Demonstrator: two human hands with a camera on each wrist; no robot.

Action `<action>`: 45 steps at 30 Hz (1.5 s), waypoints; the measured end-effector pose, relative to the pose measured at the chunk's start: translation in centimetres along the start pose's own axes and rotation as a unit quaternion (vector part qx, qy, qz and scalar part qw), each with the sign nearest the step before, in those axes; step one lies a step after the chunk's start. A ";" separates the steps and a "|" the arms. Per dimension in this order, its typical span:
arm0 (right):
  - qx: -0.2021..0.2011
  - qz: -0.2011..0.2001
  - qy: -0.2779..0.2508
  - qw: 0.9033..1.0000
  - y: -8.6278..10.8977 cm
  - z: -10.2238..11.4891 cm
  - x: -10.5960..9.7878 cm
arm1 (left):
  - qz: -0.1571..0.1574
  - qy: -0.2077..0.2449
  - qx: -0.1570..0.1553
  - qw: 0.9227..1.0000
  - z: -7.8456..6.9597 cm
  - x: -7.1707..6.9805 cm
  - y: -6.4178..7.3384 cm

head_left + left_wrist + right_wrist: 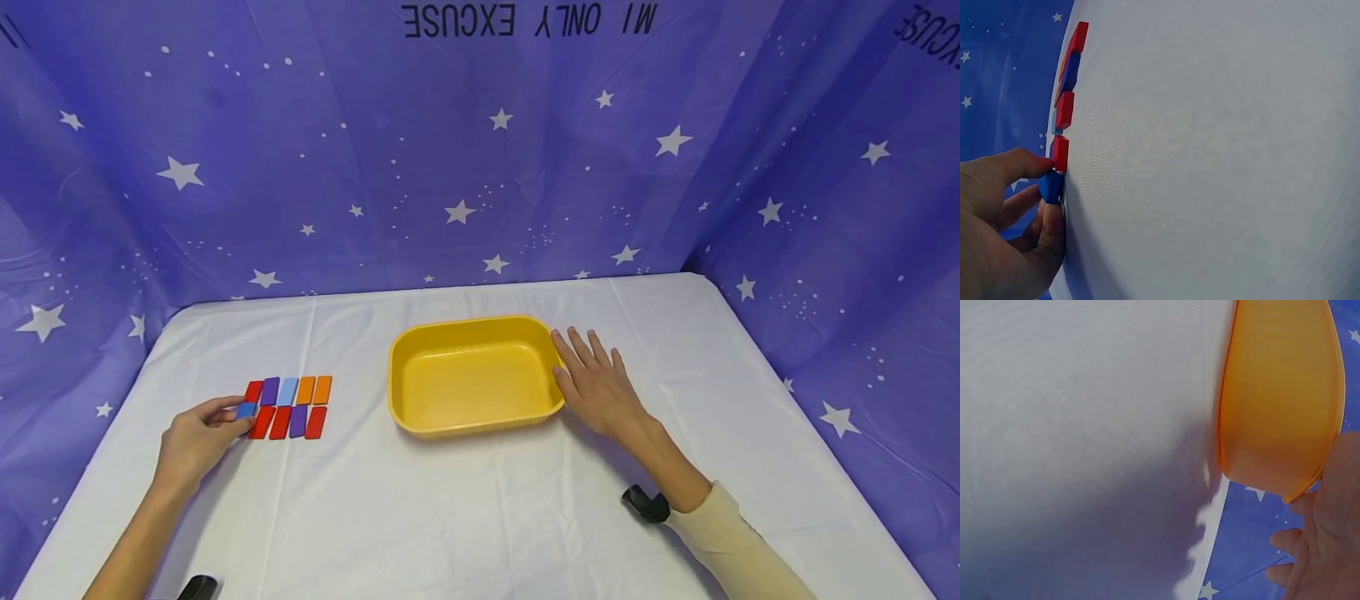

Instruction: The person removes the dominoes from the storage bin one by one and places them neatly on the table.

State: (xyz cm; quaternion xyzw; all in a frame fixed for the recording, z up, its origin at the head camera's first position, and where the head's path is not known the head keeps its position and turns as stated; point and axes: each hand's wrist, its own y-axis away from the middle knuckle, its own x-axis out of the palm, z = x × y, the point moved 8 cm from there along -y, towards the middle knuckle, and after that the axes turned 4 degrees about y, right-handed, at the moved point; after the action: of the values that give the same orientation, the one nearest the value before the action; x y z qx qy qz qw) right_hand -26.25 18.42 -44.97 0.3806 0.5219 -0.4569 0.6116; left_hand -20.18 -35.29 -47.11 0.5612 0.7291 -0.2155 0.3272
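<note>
Between thumb and fingers, my left hand (pixel 193 442) pinches a small blue rectangular block (pixel 1051 186) at the left end of the front row of flat blocks. Two red blocks (pixel 270 423), a purple block (pixel 298 422) and another red block (pixel 316 422) continue that row. Behind lie a red block (pixel 254 390), a purple block (pixel 270 391), a light blue block (pixel 288 392) and two orange blocks (pixel 322 389). A yellow plastic basin (pixel 472 429) stands mid-table with nothing in it. My right hand (pixel 596 387), fingers spread, is at the basin's right rim.
A white cloth (pixel 450 517) covers the table. Purple curtains with white stars (pixel 420 167) hang along its back and sides. Black wrist-camera parts (pixel 645 505) show near the right forearm and at the bottom left.
</note>
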 end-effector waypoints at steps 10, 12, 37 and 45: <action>-0.003 -0.005 -0.002 1.000 0.0 0.0 0.1 | -0.006 -0.011 0.007 1.000 0.0 -0.1 -0.1; -0.004 -0.005 -0.002 1.000 0.0 0.0 0.0 | -0.004 -0.012 0.006 1.000 0.2 -0.1 -0.1; -0.006 -0.019 -0.007 1.000 0.0 0.0 -0.2 | 0.001 -0.018 -0.013 1.000 0.4 0.0 0.6; -0.007 -0.017 -0.001 1.000 0.0 0.0 -0.1 | -0.002 -0.018 -0.013 1.000 0.3 -0.1 0.7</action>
State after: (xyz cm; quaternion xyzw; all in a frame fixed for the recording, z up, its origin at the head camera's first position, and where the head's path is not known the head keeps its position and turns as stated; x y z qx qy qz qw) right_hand -26.22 18.43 -44.86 0.3669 0.5308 -0.4643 0.6067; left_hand -19.38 -35.36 -47.18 0.5516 0.7267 -0.2166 0.3475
